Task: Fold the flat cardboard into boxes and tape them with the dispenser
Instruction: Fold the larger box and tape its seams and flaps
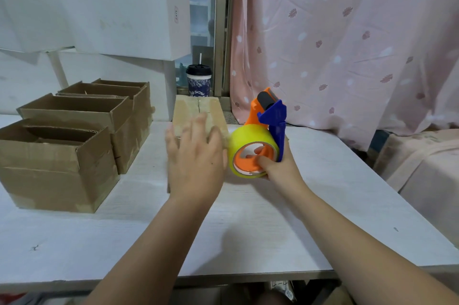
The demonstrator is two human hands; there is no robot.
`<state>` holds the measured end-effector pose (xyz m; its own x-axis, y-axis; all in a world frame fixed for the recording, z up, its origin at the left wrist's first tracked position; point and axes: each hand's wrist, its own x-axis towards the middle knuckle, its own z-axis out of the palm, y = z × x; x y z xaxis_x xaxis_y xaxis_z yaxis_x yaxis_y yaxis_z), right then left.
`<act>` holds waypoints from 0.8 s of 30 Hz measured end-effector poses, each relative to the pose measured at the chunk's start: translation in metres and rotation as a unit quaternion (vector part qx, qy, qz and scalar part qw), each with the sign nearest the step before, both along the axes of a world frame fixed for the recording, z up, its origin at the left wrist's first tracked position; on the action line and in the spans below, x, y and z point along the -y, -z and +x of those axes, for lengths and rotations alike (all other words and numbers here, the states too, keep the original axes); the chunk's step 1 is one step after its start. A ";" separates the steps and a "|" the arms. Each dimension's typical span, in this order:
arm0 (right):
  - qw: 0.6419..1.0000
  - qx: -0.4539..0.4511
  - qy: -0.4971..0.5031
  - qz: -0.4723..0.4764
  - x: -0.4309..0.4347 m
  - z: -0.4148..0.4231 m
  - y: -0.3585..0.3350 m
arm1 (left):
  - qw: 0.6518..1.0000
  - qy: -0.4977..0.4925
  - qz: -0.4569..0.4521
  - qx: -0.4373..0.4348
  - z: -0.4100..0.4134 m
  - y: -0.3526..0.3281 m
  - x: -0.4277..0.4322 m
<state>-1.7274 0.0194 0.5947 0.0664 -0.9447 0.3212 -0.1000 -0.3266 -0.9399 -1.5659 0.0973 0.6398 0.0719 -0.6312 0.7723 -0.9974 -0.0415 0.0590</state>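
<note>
Holding flat, open left grip (196, 159) over box (196, 108), dispenser (248, 139) clutched in right grip (280, 168).
Done with several boxes (62, 155) on tabletop (248, 230); likely finishing this one's tape.

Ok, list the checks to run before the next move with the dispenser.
1. Grip on dispenser: ok, the right hand holds it, thumb on the hub.
2. Tape left on roll: ok, thick and yellow.
3. Free tape end at the roller: cannot tell.
4. Hold on box: cannot tell. The left hand is open and blurred over its near end, contact unclear.
5. Flaps closed: ok, they meet at a top seam.
6. Room on table: ok, the open boxes stand apart at the left.
</note>
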 end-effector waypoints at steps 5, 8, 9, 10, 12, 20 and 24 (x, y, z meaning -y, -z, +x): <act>0.997 -0.055 -0.022 -0.046 -0.008 0.000 -0.010 | 0.993 0.076 -0.087 0.005 0.004 0.011 0.017; 0.992 -0.085 -0.015 -0.088 -0.016 0.002 -0.023 | 0.993 0.053 -0.101 -0.007 0.009 0.015 0.021; 0.991 -0.087 -0.011 -0.103 -0.017 0.003 -0.025 | 0.994 0.043 -0.102 -0.004 0.009 0.016 0.022; 0.989 -0.092 -0.003 -0.114 -0.018 0.004 -0.027 | 0.994 0.034 -0.104 -0.002 0.009 0.017 0.024; 0.985 -0.113 0.011 -0.131 -0.017 0.004 -0.031 | 0.993 0.029 -0.115 -0.004 0.007 0.019 0.025; 0.927 -0.262 0.013 -0.267 -0.006 -0.018 -0.053 | 0.988 0.047 -0.122 -0.079 0.002 0.017 0.026; 0.880 -0.329 0.014 -0.342 0.000 -0.022 -0.063 | 0.990 0.046 -0.115 -0.063 0.003 0.014 0.026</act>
<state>-1.7492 0.0195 0.6579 0.4299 -0.5503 0.7157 -0.5669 -0.7816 -0.2604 -1.5629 0.0710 0.6257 0.1271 -0.4480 0.8850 -0.9807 0.0772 0.1799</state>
